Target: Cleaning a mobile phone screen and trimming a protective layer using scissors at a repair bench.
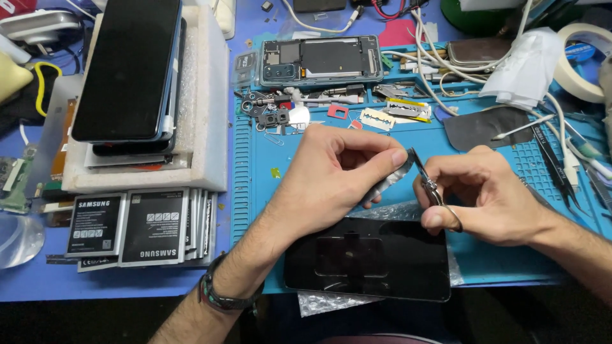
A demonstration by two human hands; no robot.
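- Between the two hands, just above a dark phone panel, a thin grey strip (387, 183) of tape or foil is held out at a slant, its upper end meeting the tips of small scissors (426, 181).
- Left hand (331, 175): fingers are curled, with thumb and forefinger pinching the strip's upper end, seemingly to keep it taut and raised off the mat so the blades can reach it.
- Right hand (484, 197): fingers are closed around the scissors, with a finger through a handle loop; the blades point up and left at the strip. Whether the blades are parted or together is too small to tell.
- Dark phone panel (368, 259): it lies flat at the near edge, partly on a crinkled clear wrapper (331, 301), right under the hands and close for the work.
- Blue work mat (408, 143): it carries the panel and loose small parts.
- Far side of the mat: an opened phone (319, 61) shows its insides, with a razor blade (377, 119) and tiny pieces nearby, hard to name.
- Right side: tweezers (556, 167), white cables, a crumpled white wipe and a tape roll (583, 64) cut off by the edge.
- Left side: a foam block (207, 102) bears stacked phones (127, 70); a row of flat batteries (134, 227) lies nearer.
- Strip's lower end is hidden behind the left palm.
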